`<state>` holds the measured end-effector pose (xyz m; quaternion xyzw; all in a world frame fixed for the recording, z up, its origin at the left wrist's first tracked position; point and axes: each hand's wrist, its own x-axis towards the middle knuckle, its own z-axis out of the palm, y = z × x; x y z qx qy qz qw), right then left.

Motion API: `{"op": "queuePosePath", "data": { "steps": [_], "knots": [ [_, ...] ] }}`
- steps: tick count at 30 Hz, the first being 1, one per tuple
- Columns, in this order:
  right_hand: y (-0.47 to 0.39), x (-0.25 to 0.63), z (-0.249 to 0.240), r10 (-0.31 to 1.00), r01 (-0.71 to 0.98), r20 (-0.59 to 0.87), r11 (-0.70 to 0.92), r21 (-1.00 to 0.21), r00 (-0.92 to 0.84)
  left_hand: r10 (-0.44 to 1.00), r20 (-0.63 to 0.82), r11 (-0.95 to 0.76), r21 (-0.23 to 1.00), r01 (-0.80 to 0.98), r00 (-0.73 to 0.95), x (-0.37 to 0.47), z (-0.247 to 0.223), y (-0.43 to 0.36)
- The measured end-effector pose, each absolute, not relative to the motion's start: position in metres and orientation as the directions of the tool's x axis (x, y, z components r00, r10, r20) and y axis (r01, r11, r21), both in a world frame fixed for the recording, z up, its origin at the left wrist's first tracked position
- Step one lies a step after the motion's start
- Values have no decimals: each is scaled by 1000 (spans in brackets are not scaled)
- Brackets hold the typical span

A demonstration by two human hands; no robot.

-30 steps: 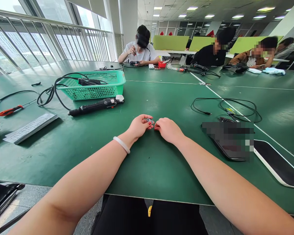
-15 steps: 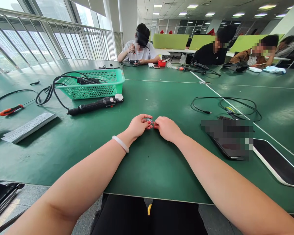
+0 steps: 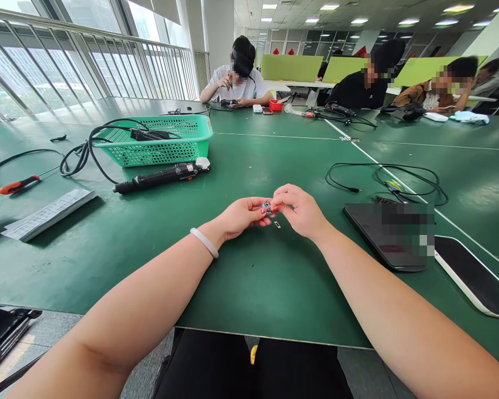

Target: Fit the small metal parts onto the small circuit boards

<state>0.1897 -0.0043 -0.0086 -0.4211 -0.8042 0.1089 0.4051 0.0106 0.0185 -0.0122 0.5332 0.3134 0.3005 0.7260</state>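
Observation:
My left hand [image 3: 249,216] pinches a small silvery-grey part with dark details [image 3: 267,208] between thumb and fingertips, just above the green table. Its exact kind is too small to tell. My right hand [image 3: 295,209] is closed in a pinch at the right side of that part, its fingertips touching or nearly touching it. Whatever those fingertips hold is hidden. Below the hands, a tiny flat frame-like piece with a pale rim [image 3: 277,224] lies on the table.
To the left are a green basket [image 3: 166,141] with cables, a black electric screwdriver [image 3: 162,177], an orange-handled screwdriver [image 3: 19,185] and a paper stack [image 3: 50,215]. Rightward lie a cable [image 3: 341,185], a dark flat device [image 3: 382,238] and a white-edged black slab [image 3: 474,271]. People sit opposite.
Both hands have shifted right with the small part. My right hand has risen and its fingers now meet the part. The tiny flat piece on the table has come into view.

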Motion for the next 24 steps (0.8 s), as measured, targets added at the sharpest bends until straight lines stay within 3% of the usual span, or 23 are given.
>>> {"op": "queuePosePath", "data": {
  "steps": [9, 24],
  "knots": [
    [-5, 192, -6, 683, 601, 650, 685, -413, -332, 730, -138, 287, 951, -116, 669, 10, -9, 15],
    [-9, 188, -5, 741, 519, 615, 649, -556, -268, 723, -132, 311, 939, -148, 678, 9, -10, 17]
  ]
}}
